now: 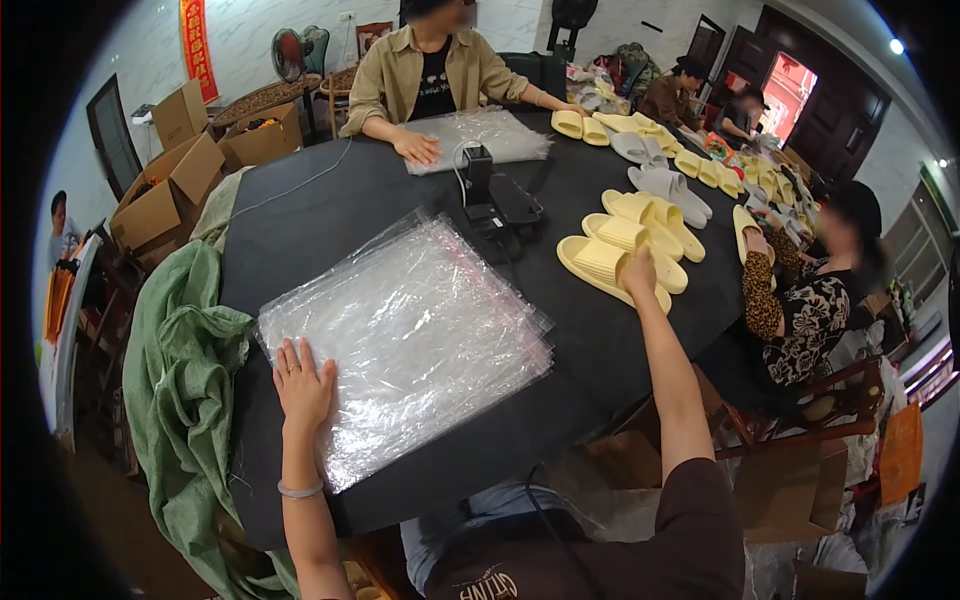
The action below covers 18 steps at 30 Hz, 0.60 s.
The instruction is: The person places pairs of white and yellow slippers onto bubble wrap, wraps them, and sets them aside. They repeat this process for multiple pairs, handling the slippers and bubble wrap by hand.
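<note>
My left hand lies flat with spread fingers on the near-left edge of a stack of clear plastic bags. To the right, my right hand is closed on the near side of a yellow slipper, a ribbed slide at the front of a row. More yellow slippers lie just behind it, close together. Beyond them is a pair of grey slippers. The fingertips of my right hand are partly hidden by the slipper.
A black device on a stand stands mid-table with a cable. Across from me a person rests a hand on another bag stack. At right another person handles a yellow slipper. Green cloth hangs at the left edge; cardboard boxes stand behind.
</note>
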{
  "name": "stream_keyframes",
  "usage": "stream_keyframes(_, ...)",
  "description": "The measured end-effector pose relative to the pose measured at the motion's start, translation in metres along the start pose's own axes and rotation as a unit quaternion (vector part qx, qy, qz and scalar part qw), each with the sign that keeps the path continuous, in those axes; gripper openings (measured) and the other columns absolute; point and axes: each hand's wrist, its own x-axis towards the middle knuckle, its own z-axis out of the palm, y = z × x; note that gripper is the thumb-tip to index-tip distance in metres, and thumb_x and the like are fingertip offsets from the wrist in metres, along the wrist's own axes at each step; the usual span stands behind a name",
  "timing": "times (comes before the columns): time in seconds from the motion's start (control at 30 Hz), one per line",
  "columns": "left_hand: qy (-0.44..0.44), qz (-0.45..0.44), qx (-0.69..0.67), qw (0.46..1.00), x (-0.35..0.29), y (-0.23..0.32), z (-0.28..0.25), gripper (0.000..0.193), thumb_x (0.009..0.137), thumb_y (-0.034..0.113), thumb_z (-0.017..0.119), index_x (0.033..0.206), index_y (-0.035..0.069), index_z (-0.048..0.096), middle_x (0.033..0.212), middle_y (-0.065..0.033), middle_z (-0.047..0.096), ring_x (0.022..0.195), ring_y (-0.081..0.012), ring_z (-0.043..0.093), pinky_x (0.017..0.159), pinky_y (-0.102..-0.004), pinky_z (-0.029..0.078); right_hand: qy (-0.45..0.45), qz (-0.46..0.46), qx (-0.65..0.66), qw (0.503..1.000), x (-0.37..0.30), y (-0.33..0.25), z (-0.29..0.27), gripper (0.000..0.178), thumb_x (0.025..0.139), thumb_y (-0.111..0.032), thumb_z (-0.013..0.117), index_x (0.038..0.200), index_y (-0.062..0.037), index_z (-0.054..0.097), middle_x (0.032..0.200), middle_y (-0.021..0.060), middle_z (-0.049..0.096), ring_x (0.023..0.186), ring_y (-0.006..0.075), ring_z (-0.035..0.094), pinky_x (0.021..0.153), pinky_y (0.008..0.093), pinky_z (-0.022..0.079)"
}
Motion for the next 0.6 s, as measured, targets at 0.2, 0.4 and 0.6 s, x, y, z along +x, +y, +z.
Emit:
stream_keyframes(0.2,0.031,0.011,-0.004,0.999,0.000,-0.010,0.003,0.068,0.090,0.046,0.045,0.140,0.003,0.031,0.147,-0.0228,0.023,0.138,-0.0362,0.017,0.109,-0.0513,0.017,-0.010,-0.343,0.186,0.921,-0.110,-0.104,-0.039,0.064,0.073,-0.001,0.049,0.135,-0.0002,0.035,0.141,0.0187,0.035,0.132,0.0341,0.031,0.109,0.0423,0.025)
stream_keyframes(0.4,0.038,0.119,-0.227,0.966,-0.001,-0.054,-0.045,0.059,0.086,0.037,0.059,0.133,0.004,0.044,0.145,-0.0155,0.034,0.136,-0.0300,0.027,0.109,-0.0485,0.019,-0.376,-0.526,0.082,0.759,-0.183,-0.142,-0.077,0.074,0.070,-0.002,0.057,0.140,-0.0157,0.037,0.150,0.0124,0.022,0.139,0.0302,0.019,0.112,0.0508,0.012)
stream_keyframes(0.6,-0.275,0.277,-0.252,0.885,-0.072,-0.061,-0.098,0.076,0.070,0.035,0.077,0.135,0.009,0.045,0.144,-0.0091,0.038,0.137,-0.0263,0.026,0.112,-0.0499,0.014,-0.463,-0.498,0.152,0.717,-0.163,-0.118,-0.059,0.057,0.075,-0.017,0.070,0.129,-0.0126,0.052,0.142,0.0076,0.040,0.131,0.0307,0.035,0.109,0.0422,0.025)
